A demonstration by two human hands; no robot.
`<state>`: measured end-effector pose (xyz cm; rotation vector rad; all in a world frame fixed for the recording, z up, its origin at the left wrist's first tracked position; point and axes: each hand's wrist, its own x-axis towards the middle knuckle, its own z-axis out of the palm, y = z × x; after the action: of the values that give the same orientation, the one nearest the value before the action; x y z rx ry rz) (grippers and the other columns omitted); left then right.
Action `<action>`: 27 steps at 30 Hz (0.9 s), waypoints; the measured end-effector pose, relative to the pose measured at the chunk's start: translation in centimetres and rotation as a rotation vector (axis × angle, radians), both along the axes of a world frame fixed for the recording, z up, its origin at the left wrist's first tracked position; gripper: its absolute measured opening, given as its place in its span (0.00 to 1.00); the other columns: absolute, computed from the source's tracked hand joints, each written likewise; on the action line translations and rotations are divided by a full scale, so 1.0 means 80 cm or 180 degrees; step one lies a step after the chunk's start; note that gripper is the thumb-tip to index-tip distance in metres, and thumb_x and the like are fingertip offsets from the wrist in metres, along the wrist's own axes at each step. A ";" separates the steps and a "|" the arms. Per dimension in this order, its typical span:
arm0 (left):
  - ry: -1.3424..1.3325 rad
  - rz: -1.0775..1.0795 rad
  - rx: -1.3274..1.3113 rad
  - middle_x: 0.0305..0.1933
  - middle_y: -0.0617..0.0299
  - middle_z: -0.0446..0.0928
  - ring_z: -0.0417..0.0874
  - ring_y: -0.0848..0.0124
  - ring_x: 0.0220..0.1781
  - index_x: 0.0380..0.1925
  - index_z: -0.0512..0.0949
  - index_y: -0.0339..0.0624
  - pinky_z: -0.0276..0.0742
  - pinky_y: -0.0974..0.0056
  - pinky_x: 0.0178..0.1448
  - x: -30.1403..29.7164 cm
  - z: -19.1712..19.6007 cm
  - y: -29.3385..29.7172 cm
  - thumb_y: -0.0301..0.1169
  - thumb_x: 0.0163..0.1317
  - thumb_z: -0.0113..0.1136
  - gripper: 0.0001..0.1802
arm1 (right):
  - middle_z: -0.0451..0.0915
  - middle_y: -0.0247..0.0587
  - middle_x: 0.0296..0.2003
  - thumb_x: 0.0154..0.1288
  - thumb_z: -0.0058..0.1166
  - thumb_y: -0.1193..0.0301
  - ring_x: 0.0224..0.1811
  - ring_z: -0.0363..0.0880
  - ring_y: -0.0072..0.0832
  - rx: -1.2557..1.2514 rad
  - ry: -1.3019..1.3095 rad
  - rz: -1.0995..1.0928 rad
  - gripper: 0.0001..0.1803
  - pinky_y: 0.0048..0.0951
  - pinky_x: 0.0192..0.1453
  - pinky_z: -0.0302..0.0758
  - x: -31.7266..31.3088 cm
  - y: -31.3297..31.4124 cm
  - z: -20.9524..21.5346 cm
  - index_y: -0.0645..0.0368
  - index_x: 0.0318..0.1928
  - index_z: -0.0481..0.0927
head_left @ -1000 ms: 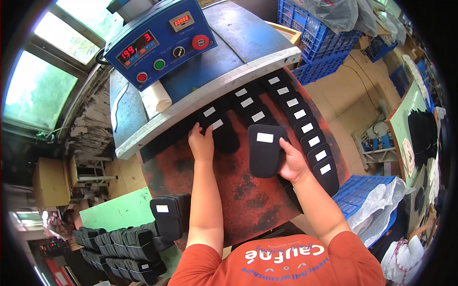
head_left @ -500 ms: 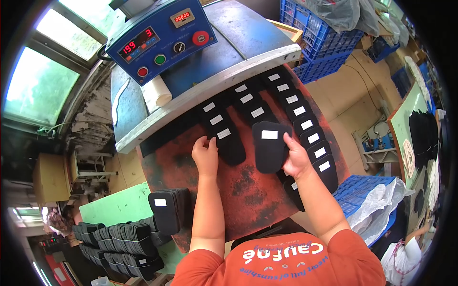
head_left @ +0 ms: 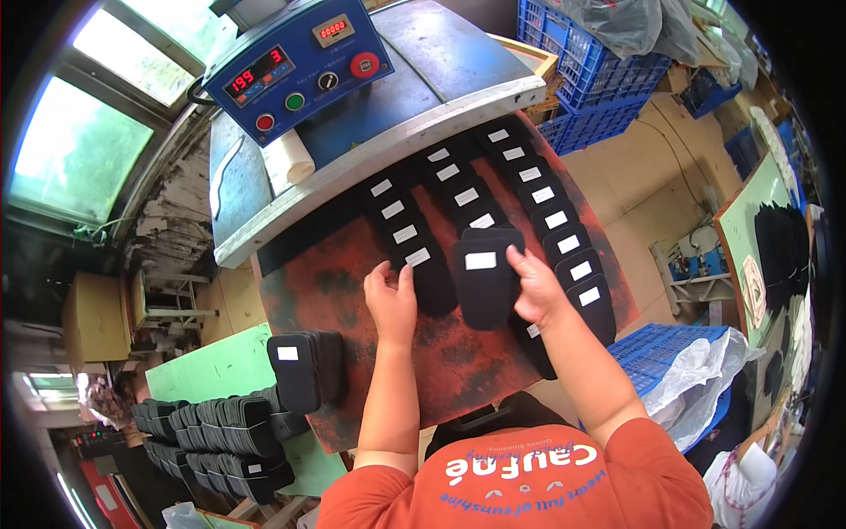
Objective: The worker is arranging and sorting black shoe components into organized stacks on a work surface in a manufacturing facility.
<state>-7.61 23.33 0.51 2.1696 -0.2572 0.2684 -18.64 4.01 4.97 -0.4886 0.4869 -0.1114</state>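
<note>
My right hand (head_left: 539, 286) grips a small stack of black insoles (head_left: 486, 295), rounded flat pads with a white label on the top one, above the red-and-black worn work plate (head_left: 471, 361). To its left, my left hand (head_left: 390, 304) is empty, thumb and fingers apart, beside the nearest labelled insole (head_left: 434, 286) in the left column. Overlapping black insoles lie on the plate in three columns, white labels up. The held stack and my right arm partly cover the middle and right columns (head_left: 592, 309).
Behind the plate stands a blue machine with a control box (head_left: 295, 70) and a pale front bar (head_left: 379, 172). A pile of insoles (head_left: 300, 375) sits at the plate's left corner; more stacks (head_left: 225, 432) lie on a green board. Blue crates (head_left: 595, 70) stand at right.
One more labelled insole now lies at the near end of the left column. My right hand has shifted slightly left with its stack. The whole view has shifted a little.
</note>
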 end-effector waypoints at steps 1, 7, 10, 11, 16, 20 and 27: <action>0.0561 -0.0276 -0.0577 0.30 0.65 0.75 0.73 0.80 0.26 0.43 0.74 0.33 0.73 0.75 0.29 -0.018 0.019 -0.014 0.24 0.55 0.61 0.15 | 0.73 0.40 0.49 0.65 0.50 0.69 0.52 0.72 0.31 -0.0029 0.0267 -0.0076 0.19 0.34 0.58 0.70 -0.001 0.010 0.018 0.59 0.55 0.66; 0.1784 -0.0371 -0.1984 0.27 0.65 0.74 0.72 0.81 0.22 0.41 0.72 0.33 0.69 0.77 0.25 -0.052 0.044 -0.008 0.21 0.56 0.58 0.12 | 0.71 0.45 0.54 0.71 0.25 0.51 0.56 0.71 0.35 0.0264 -0.0403 0.0259 0.30 0.37 0.60 0.68 -0.011 -0.006 0.008 0.62 0.58 0.65; 0.1805 -0.0183 -0.1656 0.28 0.63 0.75 0.72 0.80 0.22 0.41 0.72 0.31 0.71 0.75 0.27 -0.048 0.024 0.009 0.24 0.57 0.59 0.13 | 0.71 0.46 0.53 0.72 0.26 0.53 0.55 0.71 0.36 0.0216 -0.0318 0.0220 0.28 0.38 0.60 0.68 -0.021 -0.023 0.008 0.62 0.58 0.65; 0.1799 -0.0177 -0.1656 0.28 0.63 0.75 0.72 0.80 0.22 0.41 0.72 0.31 0.71 0.75 0.27 -0.051 0.017 0.010 0.24 0.57 0.59 0.13 | 0.71 0.46 0.53 0.72 0.26 0.53 0.55 0.71 0.36 0.0218 -0.0323 0.0227 0.28 0.38 0.60 0.68 -0.023 -0.021 0.007 0.62 0.58 0.65; 0.1667 -0.0772 -0.1783 0.31 0.66 0.74 0.71 0.81 0.25 0.46 0.72 0.33 0.72 0.76 0.30 -0.098 0.060 -0.027 0.22 0.56 0.60 0.17 | 0.74 0.41 0.48 0.69 0.41 0.66 0.51 0.74 0.33 0.0186 0.0114 0.0415 0.15 0.36 0.58 0.70 -0.033 0.010 -0.009 0.61 0.51 0.68; 0.1960 -0.0435 -0.2044 0.29 0.67 0.75 0.72 0.83 0.25 0.44 0.73 0.34 0.72 0.77 0.28 -0.108 0.050 0.000 0.21 0.56 0.59 0.14 | 0.74 0.44 0.49 0.72 0.32 0.58 0.53 0.73 0.34 0.0306 -0.0167 0.0504 0.23 0.36 0.57 0.71 -0.043 -0.007 0.008 0.63 0.54 0.68; 0.0552 -0.0192 -0.0243 0.37 0.61 0.74 0.73 0.79 0.31 0.44 0.71 0.30 0.72 0.72 0.35 -0.123 0.025 0.005 0.25 0.53 0.63 0.19 | 0.74 0.47 0.49 0.72 0.31 0.61 0.50 0.75 0.37 0.0422 0.0048 0.0506 0.22 0.39 0.55 0.73 -0.062 -0.009 0.000 0.66 0.53 0.69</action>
<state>-17.49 23.72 2.55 2.0909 -0.2102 0.0542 -23.59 3.27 4.95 -0.3966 0.4651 0.0770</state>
